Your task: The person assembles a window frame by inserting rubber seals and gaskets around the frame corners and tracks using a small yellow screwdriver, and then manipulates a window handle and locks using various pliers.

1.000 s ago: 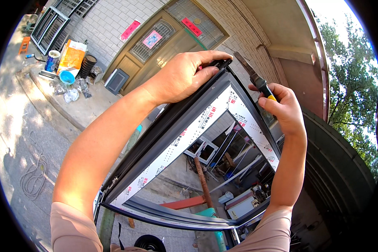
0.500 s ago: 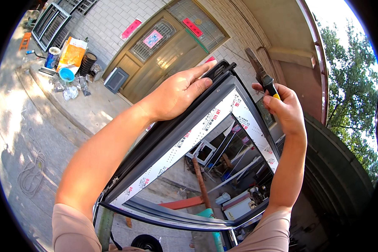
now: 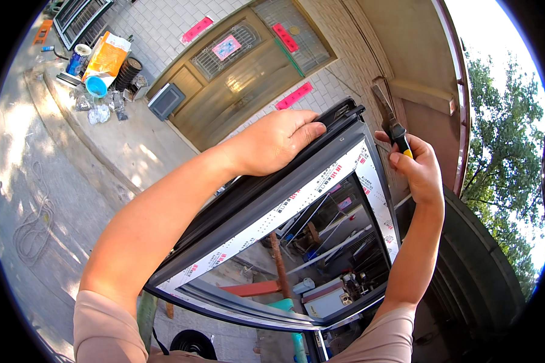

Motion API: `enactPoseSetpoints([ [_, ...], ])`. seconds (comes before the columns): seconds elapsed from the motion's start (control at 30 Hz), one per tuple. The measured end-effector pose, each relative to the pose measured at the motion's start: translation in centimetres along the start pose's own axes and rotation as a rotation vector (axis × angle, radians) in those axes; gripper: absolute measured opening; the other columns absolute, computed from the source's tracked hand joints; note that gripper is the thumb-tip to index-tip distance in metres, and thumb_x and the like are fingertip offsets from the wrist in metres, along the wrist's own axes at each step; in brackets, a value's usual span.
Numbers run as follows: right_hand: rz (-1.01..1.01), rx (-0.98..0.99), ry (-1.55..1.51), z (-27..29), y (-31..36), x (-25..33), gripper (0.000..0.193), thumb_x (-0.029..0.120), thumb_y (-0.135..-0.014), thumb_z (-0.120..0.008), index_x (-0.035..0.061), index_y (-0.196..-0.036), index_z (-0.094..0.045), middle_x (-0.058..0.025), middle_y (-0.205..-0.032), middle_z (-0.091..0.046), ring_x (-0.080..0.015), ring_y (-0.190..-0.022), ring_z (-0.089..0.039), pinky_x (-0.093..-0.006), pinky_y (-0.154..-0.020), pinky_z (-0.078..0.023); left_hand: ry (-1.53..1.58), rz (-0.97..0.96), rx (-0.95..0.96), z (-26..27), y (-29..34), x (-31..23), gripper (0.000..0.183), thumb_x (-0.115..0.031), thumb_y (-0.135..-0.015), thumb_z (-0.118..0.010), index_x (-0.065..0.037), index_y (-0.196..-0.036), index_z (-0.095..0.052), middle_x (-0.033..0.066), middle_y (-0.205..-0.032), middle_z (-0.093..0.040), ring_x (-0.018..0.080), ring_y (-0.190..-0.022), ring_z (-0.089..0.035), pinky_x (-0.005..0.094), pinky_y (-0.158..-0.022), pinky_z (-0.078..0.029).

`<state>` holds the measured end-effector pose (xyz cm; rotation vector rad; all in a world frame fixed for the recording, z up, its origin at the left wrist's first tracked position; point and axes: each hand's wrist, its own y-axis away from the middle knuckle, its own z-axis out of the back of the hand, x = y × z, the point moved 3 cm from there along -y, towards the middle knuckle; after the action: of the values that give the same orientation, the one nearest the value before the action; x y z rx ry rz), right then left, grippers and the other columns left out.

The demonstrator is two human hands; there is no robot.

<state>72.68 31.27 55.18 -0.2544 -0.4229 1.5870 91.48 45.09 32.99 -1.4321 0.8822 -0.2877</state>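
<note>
A dark grey window frame with white printed protective film on its face stands tilted in front of me. My left hand is closed over its upper edge near the top corner, thumb on the near side, other fingertips hidden. My right hand is closed on the black and yellow handle of a flat-bladed hand tool. Its worn metal blade points up, to the right of the frame's top corner and apart from it. The tool's exact kind is unclear.
Pipes, a red beam and machinery show through the frame. Behind stands a brown door in a tiled wall. At far left are an orange-white sack, a blue bucket and a coiled rope on the ground.
The frame's top corner and my left hand have shifted right and down in the picture. My right hand has moved slightly right and lower with the tool. Both grips stay the same.
</note>
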Motion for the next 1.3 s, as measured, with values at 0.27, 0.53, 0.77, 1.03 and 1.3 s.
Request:
enactPoseSetpoints([
  [0.27,-0.032,0.015,0.075,0.3,0.1,-0.2,0.013,0.006,-0.085,-0.075,-0.001,-0.095,-0.073,-0.0071,-0.113,-0.078,-0.0049,-0.078,-0.055,-0.0232,-0.072,-0.044,-0.001,-0.016,-0.002,-0.1,-0.1,0.1,0.038,-0.03,-0.117,-0.055,0.006,-0.117,-0.067,0.0231,-0.104,-0.074,0.0286,-0.096,-0.069,0.0413,-0.091,-0.054],
  [0.53,-0.005,0.048,0.09,0.6,0.4,0.1,0.014,0.004,-0.081,-0.075,-0.0018,-0.093,-0.073,-0.0089,-0.124,-0.079,-0.0061,-0.087,-0.058,-0.0252,-0.08,-0.049,-0.027,-0.024,-0.009,0.0,-0.1,0.4,0.04,-0.032,-0.117,-0.055,0.006,-0.117,-0.067,0.024,-0.102,-0.073,0.0313,-0.094,-0.069,0.0418,-0.09,-0.054],
  [0.77,0.111,-0.029,0.017,1.2,1.4,0.2,0.041,0.032,-0.092,-0.087,-0.0018,-0.112,-0.077,-0.0017,-0.108,-0.075,-0.0063,-0.091,-0.06,-0.0254,-0.08,-0.048,-0.023,-0.017,-0.021,-0.1,-0.1,0.2,0.045,-0.037,-0.116,-0.054,0.004,-0.115,-0.072,0.0299,-0.107,-0.074,0.0468,-0.105,-0.071,0.0491,-0.092,-0.054],
  [1.03,0.19,-0.037,0.118,0.1,2.5,1.7,0.053,0.047,-0.101,-0.082,-0.0007,-0.124,-0.077,0.0016,-0.092,-0.07,-0.0057,-0.081,-0.054,-0.0239,-0.074,-0.043,-0.035,-0.016,-0.024,0.0,0.0,0.2,0.039,-0.03,-0.117,-0.056,0.007,-0.118,-0.068,0.0249,-0.106,-0.076,0.031,-0.098,-0.073,0.041,-0.091,-0.055],
  [1.3,0.082,-0.037,0.188,0.6,3.2,2.8,0.046,0.04,-0.105,-0.079,-0.0028,-0.122,-0.077,-0.0001,-0.094,-0.071,-0.0081,-0.089,-0.059,-0.0262,-0.08,-0.048,-0.091,-0.014,-0.032,-0.2,-0.2,0.1,0.036,-0.029,-0.116,-0.056,0.006,-0.113,-0.067,0.025,-0.101,-0.074,0.0317,-0.092,-0.07,0.0425,-0.087,-0.054],
])
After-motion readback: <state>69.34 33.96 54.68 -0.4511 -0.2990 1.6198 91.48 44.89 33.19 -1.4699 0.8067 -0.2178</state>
